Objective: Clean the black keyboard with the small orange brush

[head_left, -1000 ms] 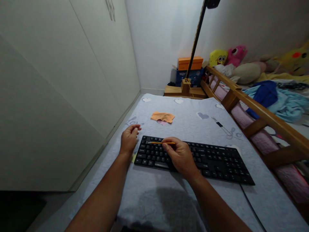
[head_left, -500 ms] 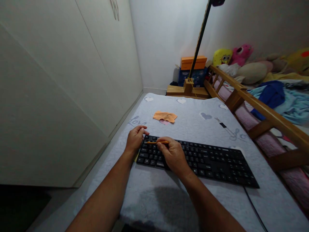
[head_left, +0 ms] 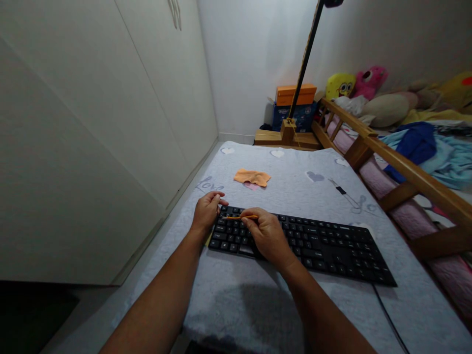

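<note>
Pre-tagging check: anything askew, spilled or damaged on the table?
Nothing spilled or broken. The keyboard lies slanted on the blanket, a yellowish scrap peeks from under its near left corner, and the orange cloth lies crumpled beyond it. The right hand pinches an orange stick over the keys.

Keyboard (head_left: 324, 246) lies crosswise on the covered table (head_left: 258, 309), nearer the front edge than the back. Left hand (head_left: 206, 212) sits at the keyboard's left end, fingertips on its far left corner. Right hand (head_left: 268, 235) rests on the keys just right of it. A thin stick (head_left: 239, 217), pinched in the right hand, points left over the top rows toward the left hand. Cloth (head_left: 251, 177) lies behind the keyboard, apart from it. Cable (head_left: 387, 314) leaves the keyboard's right end toward the near edge. Wardrobe (head_left: 92, 123) runs along the left, bed rail (head_left: 398, 167) along the right, with plush toys (head_left: 341, 86) beyond the rail. Boxes (head_left: 295, 94) and a pole (head_left: 306, 54) stand behind the table.
</note>
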{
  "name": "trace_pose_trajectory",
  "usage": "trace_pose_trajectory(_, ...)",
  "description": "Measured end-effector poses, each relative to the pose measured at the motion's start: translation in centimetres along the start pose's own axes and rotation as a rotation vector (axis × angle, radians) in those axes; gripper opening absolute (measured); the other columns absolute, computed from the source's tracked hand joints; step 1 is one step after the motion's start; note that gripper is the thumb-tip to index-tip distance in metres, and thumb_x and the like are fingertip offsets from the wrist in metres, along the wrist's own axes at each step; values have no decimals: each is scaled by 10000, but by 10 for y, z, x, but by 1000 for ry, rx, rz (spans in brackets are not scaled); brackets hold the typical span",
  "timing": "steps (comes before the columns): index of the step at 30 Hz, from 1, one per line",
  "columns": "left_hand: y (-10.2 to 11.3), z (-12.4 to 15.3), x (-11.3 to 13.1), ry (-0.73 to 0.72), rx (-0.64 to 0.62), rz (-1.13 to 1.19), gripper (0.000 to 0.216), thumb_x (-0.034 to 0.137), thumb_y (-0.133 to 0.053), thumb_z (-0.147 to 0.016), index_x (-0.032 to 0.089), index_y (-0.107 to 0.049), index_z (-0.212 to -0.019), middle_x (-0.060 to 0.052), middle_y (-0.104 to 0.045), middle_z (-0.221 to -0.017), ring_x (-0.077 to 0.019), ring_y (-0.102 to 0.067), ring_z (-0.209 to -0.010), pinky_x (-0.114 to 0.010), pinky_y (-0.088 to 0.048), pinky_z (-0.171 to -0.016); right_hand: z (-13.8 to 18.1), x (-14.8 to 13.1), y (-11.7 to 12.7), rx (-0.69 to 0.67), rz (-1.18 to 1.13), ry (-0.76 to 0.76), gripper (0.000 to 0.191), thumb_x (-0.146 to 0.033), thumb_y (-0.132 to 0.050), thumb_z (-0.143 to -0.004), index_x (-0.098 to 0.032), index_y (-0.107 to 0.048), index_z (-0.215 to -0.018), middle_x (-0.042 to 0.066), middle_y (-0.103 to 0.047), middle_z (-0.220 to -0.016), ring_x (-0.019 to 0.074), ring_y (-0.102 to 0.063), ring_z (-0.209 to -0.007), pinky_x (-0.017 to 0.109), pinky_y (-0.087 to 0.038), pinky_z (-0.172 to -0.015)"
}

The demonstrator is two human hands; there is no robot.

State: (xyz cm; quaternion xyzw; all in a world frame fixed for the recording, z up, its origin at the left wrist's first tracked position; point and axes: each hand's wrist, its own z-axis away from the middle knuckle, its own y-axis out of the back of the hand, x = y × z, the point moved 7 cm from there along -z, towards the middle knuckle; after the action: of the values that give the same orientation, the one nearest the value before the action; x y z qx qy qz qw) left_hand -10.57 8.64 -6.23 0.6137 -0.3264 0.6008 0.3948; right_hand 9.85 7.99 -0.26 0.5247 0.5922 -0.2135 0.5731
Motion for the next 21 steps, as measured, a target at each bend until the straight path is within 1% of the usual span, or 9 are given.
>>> trace_pose_trajectory(5, 0, -2, -2, -5, 5, -24, 392, 505, -635, -788, 164, -694, -971, -43, -737, -742, -112, -439, -474, -245, -330, -483, 1, -7, 19, -38, 86, -1, 174, -169, -590, -914, -216, -751, -869, 56, -783, -914, 199, -710, -869, 315, -515, -849)
trace_pose_trajectory(9, 0, -3, -4, -6, 0, -61, 395, 506, -624, -794, 165, -695, -980, -46, -739, -763, -120, -442, -483, -254, -343, -492, 4, -12, 34, -72, 170, -26, 186, -186, -570, -929, -219, -738, -857, 33, -764, -823, 189, -685, -769, 302, -483, -755)
trace_pose_trajectory(13, 0, -3, -5, -6, 1, -84, 389, 500, -612, -796, 172, -696, -985, -45, -740, -768, -131, -458, -492, -260, -355, -504, 10, -12, 50, -120, 235, -92, 198, -214, -543, -940, -217, -732, -884, 14, -729, -734, 166, -650, -670, 277, -440, -663)
trace_pose_trajectory(17, 0, -4, -7, -14, 4, -99, 369, 477, -595, -807, 175, -703, -990, -45, -744, -780, -134, -466, -500, -264, -370, -518, 18, -9, 74, -135, 281, -157, 214, -269, -528, -947, -217, -729, -894, 6, -697, -669, 160, -632, -608, 274, -423, -617)
trace_pose_trajectory(21, 1, -5, -7, -25, 3, -118, 353, 461, -589, -807, 178, -712, -979, -44, -743, -771, -140, -477, -510, -269, -382, -532, 24, -17, 104, -92, 341, -164, 195, -285, -558, -899, -221, -730, -834, 10, -694, -662, 166, -614, -594, 277, -407, -582)
